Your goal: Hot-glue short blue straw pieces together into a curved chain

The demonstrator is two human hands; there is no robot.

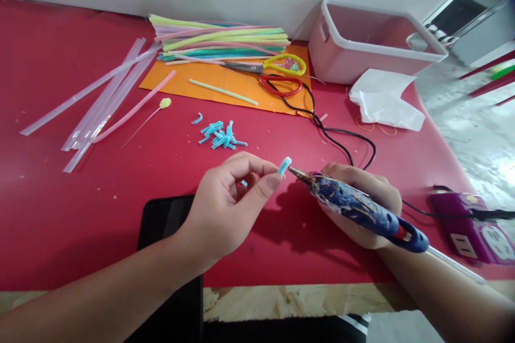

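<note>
The left hand has its grip pinched on a short blue piece between thumb and forefinger, held above the red bench. A second blue bit shows under the curled fingers of that hand. The right hand has its grip wrapped around a blue glue gun, its nozzle at the held piece; whether they touch, I cannot tell. A clear glue stick juts from the gun's rear.

Just beyond the left hand lies a pile of blue pieces. Farther back, scissors rest on an orange sheet, beside a bundle of coloured stems. A phone lies partly under the left forearm.
</note>
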